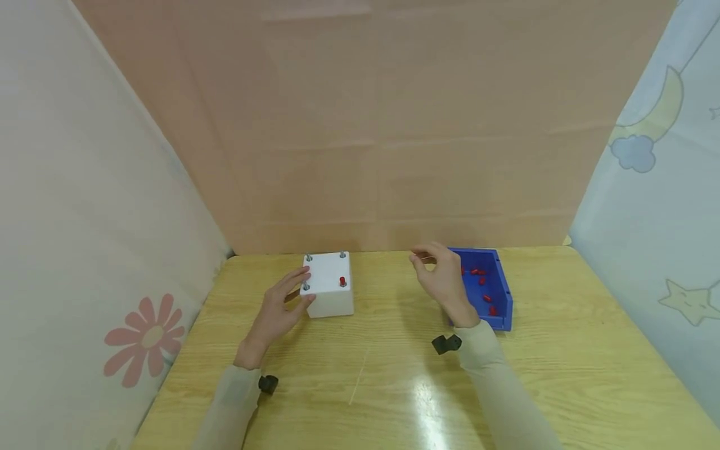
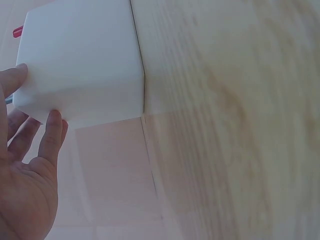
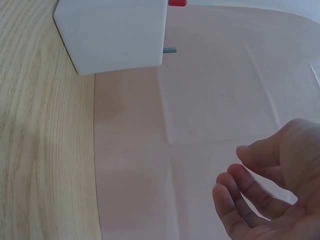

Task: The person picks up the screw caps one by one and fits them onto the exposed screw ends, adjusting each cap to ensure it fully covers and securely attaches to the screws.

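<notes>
A white block point(image 1: 329, 303) stands on the table with metal bolts point(image 1: 342, 255) upright at its top corners. A red cap point(image 1: 342, 281) sits on the front right bolt. My left hand point(image 1: 278, 306) holds the block at its left side, thumb at the front edge and fingers spread along the left side and top. In the left wrist view, fingertips point(image 2: 54, 117) touch the block's side. My right hand point(image 1: 443, 275) is raised between the block and a blue bin point(image 1: 504, 294), partly covering the bin. Its thumb and loosely bent fingers point(image 3: 232, 200) stand apart with nothing between them.
Several small red caps point(image 1: 486, 298) lie scattered in the blue bin. A wooden table point(image 1: 388, 375) carries everything, with a brown paper backdrop point(image 1: 382, 156) along its back edge. Printed cloth point(image 1: 84, 250) hangs at the left and right sides.
</notes>
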Demonstrator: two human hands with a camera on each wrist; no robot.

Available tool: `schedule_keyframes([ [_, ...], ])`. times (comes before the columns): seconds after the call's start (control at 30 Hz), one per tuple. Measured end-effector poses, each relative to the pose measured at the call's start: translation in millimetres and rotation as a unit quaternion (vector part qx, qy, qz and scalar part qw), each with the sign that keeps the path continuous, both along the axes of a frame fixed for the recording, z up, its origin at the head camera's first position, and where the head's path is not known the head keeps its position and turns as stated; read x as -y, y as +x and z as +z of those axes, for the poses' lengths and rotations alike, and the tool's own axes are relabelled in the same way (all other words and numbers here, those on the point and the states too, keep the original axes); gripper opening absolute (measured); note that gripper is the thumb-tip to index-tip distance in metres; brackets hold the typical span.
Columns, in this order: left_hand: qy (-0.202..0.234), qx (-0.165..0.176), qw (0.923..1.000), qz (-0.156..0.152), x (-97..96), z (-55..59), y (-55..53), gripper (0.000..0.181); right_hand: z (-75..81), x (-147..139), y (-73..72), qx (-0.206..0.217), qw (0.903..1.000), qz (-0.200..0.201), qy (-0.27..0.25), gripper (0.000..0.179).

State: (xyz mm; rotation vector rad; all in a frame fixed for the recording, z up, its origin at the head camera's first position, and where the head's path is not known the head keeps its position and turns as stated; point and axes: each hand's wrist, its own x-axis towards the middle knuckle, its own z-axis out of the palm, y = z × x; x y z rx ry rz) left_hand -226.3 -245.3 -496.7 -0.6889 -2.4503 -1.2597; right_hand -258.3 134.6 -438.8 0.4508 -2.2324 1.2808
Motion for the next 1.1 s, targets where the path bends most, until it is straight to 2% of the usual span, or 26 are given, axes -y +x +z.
schedule_keyframes([
  [0.63,-0.003,-0.001,1.0000,0.002,-0.9,0.7,-0.8,0.049,-3.7,-13.6,-6.4,-0.008,0.9994,-0.032,0.012,0.014],
  [0.87,-0.005,-0.002,1.0000,-0.001,-1.1,1.6,-1.0,0.050,-6.1,-19.7,-10.0,0.003,0.9985,-0.052,0.019,0.014],
  [1.1,-0.005,0.003,1.0000,0.003,-0.2,0.6,-1.8,0.050,-9.6,-25.2,-13.5,0.016,0.9985,-0.051,0.013,0.014],
])
